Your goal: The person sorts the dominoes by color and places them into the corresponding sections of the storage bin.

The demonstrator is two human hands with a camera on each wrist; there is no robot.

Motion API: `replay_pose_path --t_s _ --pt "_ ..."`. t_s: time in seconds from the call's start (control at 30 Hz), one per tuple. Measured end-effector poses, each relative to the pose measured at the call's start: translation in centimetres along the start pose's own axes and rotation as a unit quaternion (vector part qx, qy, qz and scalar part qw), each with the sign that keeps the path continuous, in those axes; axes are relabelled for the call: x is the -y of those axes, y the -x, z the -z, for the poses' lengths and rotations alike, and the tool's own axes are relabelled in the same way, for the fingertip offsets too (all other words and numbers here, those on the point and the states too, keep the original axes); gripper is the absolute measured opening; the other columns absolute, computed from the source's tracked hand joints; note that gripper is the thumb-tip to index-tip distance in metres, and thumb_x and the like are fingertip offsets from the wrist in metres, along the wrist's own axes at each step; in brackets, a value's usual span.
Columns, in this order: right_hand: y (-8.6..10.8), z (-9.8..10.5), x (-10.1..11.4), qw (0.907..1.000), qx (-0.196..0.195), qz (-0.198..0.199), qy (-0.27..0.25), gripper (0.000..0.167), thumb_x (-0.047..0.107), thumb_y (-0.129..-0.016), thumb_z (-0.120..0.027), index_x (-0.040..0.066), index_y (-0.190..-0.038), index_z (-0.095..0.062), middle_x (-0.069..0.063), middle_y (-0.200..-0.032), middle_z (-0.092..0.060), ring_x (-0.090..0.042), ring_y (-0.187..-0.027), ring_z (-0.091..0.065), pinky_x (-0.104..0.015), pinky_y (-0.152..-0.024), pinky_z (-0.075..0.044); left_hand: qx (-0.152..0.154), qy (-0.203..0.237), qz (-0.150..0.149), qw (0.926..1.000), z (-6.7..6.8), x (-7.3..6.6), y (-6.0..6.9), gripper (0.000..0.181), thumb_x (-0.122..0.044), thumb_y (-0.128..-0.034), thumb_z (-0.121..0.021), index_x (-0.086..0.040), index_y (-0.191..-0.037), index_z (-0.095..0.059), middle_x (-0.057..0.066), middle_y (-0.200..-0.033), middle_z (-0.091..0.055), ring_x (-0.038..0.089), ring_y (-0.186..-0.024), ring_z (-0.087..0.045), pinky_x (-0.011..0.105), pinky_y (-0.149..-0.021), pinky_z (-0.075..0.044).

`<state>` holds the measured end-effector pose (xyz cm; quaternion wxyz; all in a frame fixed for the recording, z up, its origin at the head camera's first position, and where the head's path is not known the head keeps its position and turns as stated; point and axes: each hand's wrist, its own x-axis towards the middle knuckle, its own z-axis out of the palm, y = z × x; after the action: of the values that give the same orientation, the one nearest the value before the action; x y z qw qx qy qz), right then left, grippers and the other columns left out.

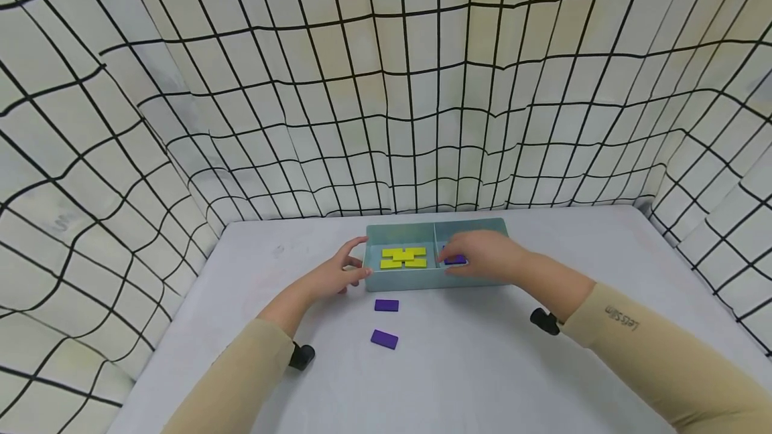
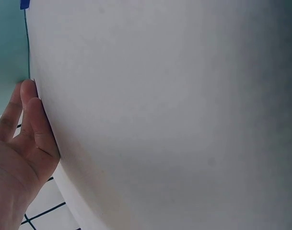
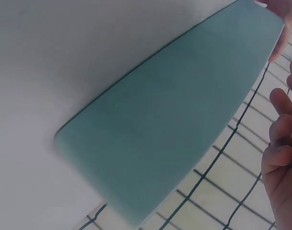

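A pale teal two-compartment box (image 1: 405,280) lies across the far part of the white table. Several yellow blocks (image 1: 403,255) lie in its left compartment, set out in a pattern. My left hand (image 1: 330,276) rests against the box's left end, fingers fairly straight, thumb near the front corner. My right hand (image 1: 490,255) reaches into the right compartment, fingers loosely bent over a purple block (image 1: 457,260); another bit of purple shows behind the fingers. In the right wrist view its fingers (image 3: 281,127) show above the box wall, with no block visible between them.
Two purple blocks, one nearer the box (image 1: 387,305) and one farther forward (image 1: 384,339), lie on the white tabletop (image 1: 470,367) in front of the box. A divider (image 1: 435,246) splits the box. Light walls with black netting (image 1: 422,112) enclose the back and sides.
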<state>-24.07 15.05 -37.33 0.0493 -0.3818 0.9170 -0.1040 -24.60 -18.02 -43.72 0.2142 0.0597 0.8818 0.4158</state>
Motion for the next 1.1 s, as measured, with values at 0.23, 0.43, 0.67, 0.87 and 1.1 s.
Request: replay_pose_path --t_s 0.23,0.43,0.67,0.87,1.1 --pt "-1.3 -0.4 2.5 0.9996 0.021 0.016 -0.006 0.024 0.028 -0.091 -0.073 0.027 -0.115 -0.073 0.014 -0.097 -0.065 -0.015 -0.092 -0.062 -0.031 -0.081 -0.050 -0.005 0.004 0.002 1.0000 0.0 0.1 0.0 0.074 -0.042 -0.0962 -0.063 -0.046 -0.154 -0.016 0.012 -0.141 -0.050 0.023 -0.104 -0.060 0.042 -0.088 -0.051" --pt "-2.8 -1.4 4.1 0.9979 0.048 0.040 -0.014 0.024 0.029 -0.091 -0.073 0.025 -0.115 -0.074 0.013 -0.092 -0.064 -0.017 -0.092 -0.062 -0.031 -0.082 -0.050 -0.002 -0.001 -0.001 1.0000 0.0 0.0 0.0 0.075 -0.041 -0.0973 -0.062 -0.044 -0.155 -0.014 0.014 -0.143 -0.049 0.024 -0.105 -0.060 0.041 -0.086 -0.052" --pt "-4.3 -2.7 6.0 0.9947 0.081 0.059 -0.022 0.027 0.033 -0.091 -0.073 0.027 -0.118 -0.073 0.015 -0.097 -0.067 -0.013 -0.097 -0.062 -0.030 -0.086 -0.050 0.005 0.009 -0.008 0.9999 0.2 0.1 0.0 0.075 -0.042 -0.0969 -0.062 -0.042 -0.155 -0.014 0.015 -0.142 -0.049 0.025 -0.105 -0.060 0.042 -0.085 -0.051" --pt "-5.0 -4.3 7.2 0.9916 0.100 0.081 -0.015 0.029 0.036 -0.090 -0.074 0.029 -0.118 -0.073 0.016 -0.101 -0.068 -0.006 -0.098 -0.061 -0.026 -0.085 -0.050 0.011 0.012 -0.012 0.9998 0.2 0.2 0.0 0.078 -0.045 -0.0954 -0.063 -0.041 -0.155 -0.013 0.016 -0.141 -0.049 0.025 -0.103 -0.060 0.039 -0.083 -0.051" --pt "-5.4 -5.5 8.4 0.9885 0.126 0.084 -0.006 0.032 0.039 -0.089 -0.074 0.030 -0.120 -0.072 0.016 -0.103 -0.068 -0.001 -0.091 -0.057 -0.021 -0.082 -0.048 0.010 0.009 -0.015 0.9998 0.1 0.1 0.1 0.079 -0.047 -0.0944 -0.064 -0.042 -0.155 -0.014 0.015 -0.140 -0.050 0.025 -0.104 -0.060 0.041 -0.085 -0.052"
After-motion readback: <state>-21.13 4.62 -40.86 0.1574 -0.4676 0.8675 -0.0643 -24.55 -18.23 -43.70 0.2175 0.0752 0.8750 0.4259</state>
